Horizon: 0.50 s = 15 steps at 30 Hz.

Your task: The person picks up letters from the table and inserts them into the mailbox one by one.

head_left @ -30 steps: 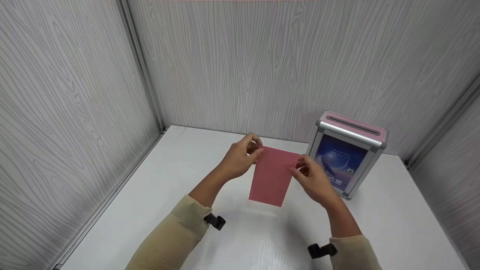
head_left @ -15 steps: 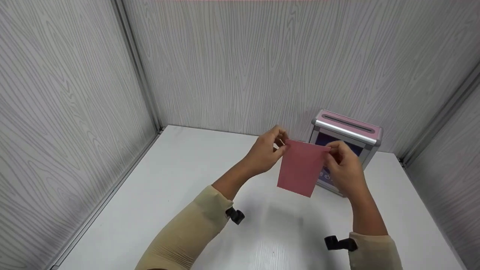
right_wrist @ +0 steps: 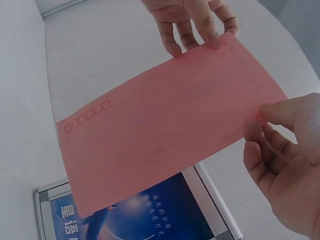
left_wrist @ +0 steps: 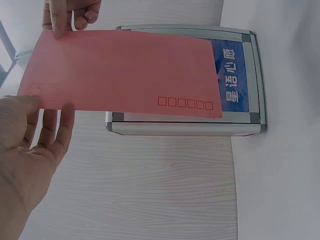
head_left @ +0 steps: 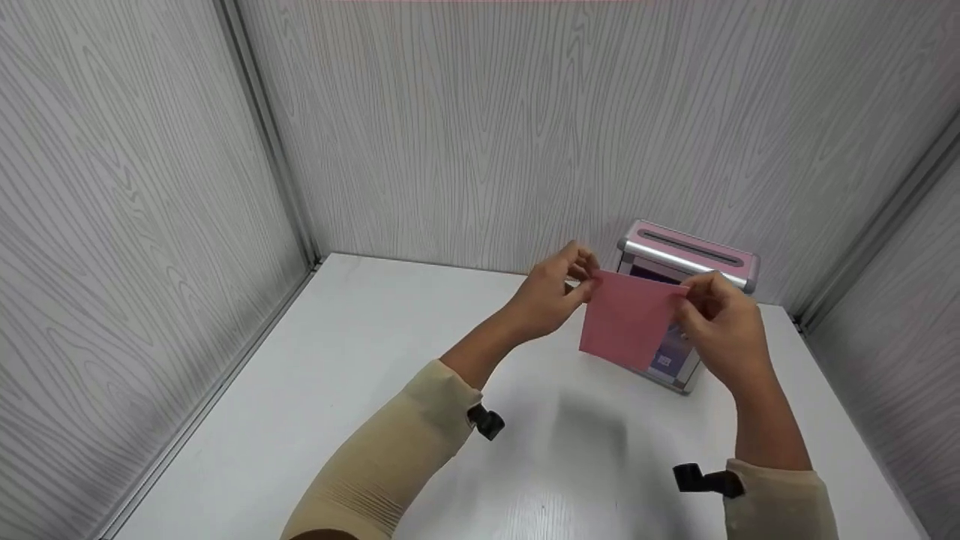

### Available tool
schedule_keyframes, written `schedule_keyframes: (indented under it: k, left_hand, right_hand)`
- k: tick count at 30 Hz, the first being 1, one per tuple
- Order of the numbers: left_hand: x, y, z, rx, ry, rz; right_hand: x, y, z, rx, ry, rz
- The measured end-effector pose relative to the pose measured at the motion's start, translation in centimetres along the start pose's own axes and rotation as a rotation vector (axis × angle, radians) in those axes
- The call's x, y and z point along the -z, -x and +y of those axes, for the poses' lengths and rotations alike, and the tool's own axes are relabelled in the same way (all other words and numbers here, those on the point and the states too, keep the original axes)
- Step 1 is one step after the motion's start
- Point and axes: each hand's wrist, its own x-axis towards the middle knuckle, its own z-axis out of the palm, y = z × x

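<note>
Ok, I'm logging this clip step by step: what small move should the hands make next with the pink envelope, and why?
Probably lift the pink envelope a little and carry it back over the slot. The left hand and right hand pinch its top corners, and it hangs in front of the box, its lower edge below the pink lid. It would need to clear the lid before its edge could enter.

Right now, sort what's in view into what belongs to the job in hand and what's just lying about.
In use: flat pink paper envelope, pinched by left hand and right hand; pink-topped metal slotted box.
Lying about: white table; grey wood-grain walls.
</note>
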Motion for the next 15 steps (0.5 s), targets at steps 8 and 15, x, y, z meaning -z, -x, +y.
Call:
schedule_keyframes:
  k: [8, 15]
  left_hand:
    - [0.0, -1.2, 1.8, -0.157, -0.036, 0.057]
    - [0.5, -2.0, 3.5, -0.286, -0.085, 0.102]
  right_hand:
    - [2.2, -0.1, -1.2, 0.052, -0.147, 0.045]
    - [3.3, 0.1, -2.9, 0.129, -0.176, 0.174]
